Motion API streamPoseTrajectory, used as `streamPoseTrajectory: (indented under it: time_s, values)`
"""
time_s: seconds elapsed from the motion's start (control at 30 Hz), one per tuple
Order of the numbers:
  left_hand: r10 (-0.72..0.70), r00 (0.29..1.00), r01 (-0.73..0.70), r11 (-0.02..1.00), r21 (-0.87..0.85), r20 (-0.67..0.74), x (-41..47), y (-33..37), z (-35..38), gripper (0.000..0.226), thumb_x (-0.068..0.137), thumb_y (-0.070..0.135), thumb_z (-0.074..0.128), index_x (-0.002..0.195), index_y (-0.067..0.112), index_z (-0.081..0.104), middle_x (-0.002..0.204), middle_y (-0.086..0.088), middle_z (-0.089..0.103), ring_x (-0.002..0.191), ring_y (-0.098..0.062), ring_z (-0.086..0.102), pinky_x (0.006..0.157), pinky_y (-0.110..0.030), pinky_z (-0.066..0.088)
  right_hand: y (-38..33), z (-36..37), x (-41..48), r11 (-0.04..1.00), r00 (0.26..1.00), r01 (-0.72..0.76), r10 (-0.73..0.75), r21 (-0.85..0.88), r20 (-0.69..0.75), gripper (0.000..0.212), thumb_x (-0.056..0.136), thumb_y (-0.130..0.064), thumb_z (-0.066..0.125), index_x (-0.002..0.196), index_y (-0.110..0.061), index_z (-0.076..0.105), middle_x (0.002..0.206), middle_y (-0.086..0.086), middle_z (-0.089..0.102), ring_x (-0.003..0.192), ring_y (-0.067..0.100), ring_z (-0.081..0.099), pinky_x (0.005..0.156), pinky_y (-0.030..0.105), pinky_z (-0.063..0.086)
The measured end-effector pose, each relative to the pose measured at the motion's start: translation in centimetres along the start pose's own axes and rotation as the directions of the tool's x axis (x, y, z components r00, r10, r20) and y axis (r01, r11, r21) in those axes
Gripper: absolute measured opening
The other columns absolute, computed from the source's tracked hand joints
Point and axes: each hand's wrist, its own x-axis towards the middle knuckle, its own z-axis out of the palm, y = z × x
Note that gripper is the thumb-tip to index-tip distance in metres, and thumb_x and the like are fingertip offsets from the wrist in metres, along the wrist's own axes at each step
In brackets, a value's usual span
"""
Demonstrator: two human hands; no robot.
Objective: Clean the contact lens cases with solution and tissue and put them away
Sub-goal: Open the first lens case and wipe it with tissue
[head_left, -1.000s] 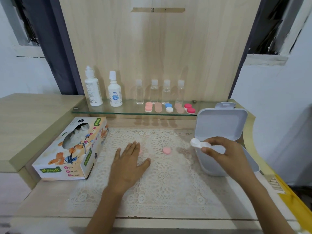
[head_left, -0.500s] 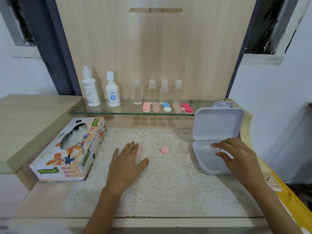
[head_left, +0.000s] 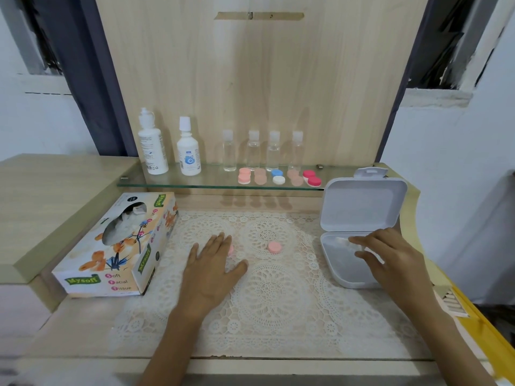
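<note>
left hand (head_left: 211,263): fingers flat, spread on my lace mat (head_left: 278,302) | right hand (head_left: 390,260): fingers over white lens case (head_left: 344,240) in open box (head_left: 341,274), can't tell if I'm gripping

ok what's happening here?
A person is putting lens cases away at a desk. The right hand reaches into the open white box, fingertips at a white case inside; whether it grips it is unclear. The left hand lies flat on the lace mat, partly over a pink cap, with a second pink cap loose beside it. More cases sit on the glass shelf.
</note>
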Motion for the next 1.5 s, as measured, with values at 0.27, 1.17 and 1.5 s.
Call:
streamPoseTrajectory:
  time_s: [0.27, 1.17, 1.5]
  values:
    - [0.017, 0.999, -0.019, 0.998, -0.068, -0.030, -0.1, 0.0, 0.0, 0.099, 0.064, 0.075, 0.007, 0.149, 0.026, 0.014, 0.156, 0.008, 0.013, 0.143, -0.004, 0.005, 0.117, -0.033, -0.006, -1.6, -0.4, 0.6, 0.883, 0.933, -0.354, 0.355, 0.309, 0.056, 0.025, 0.071, -0.027, 0.080, 0.094, -0.027, 0.069, 0.081, -0.007, 0.060, 0.074, 0.010, 0.052, 0.065, 0.012, 0.037]
    - [-0.081, 0.825, -0.084, 0.961, -0.264, -0.559, 2.6, -3.9, -10.3, 0.028, 0.082, 0.010, 0.056, 0.083, 0.035, 0.069, 0.113, 0.012, 0.060, 0.105, -0.012, 0.051, 0.079, -0.030, 0.046, -13.1, 5.5, -0.1, 0.846, 0.890, -0.366, 0.197, 0.387, 0.411, 0.016, 0.084, -0.036, 0.066, 0.099, -0.031, 0.068, 0.094, -0.020, 0.051, 0.094, 0.000, 0.047, 0.075, 0.021, 0.043]
    - [-0.062, 0.966, 0.185, 0.841, 0.508, -0.250, 5.6, -11.6, -12.0, 0.026, 0.087, 0.021, 0.058, 0.106, 0.034, 0.069, 0.135, -0.004, 0.048, 0.124, -0.027, 0.036, 0.095, -0.043, 0.035, -13.3, 5.4, 0.0, 0.877, 0.900, -0.322, 0.167, 0.357, 0.402, 0.017, 0.087, -0.036, 0.063, 0.102, -0.029, 0.066, 0.096, -0.020, 0.048, 0.095, 0.002, 0.045, 0.076, 0.018, 0.041]
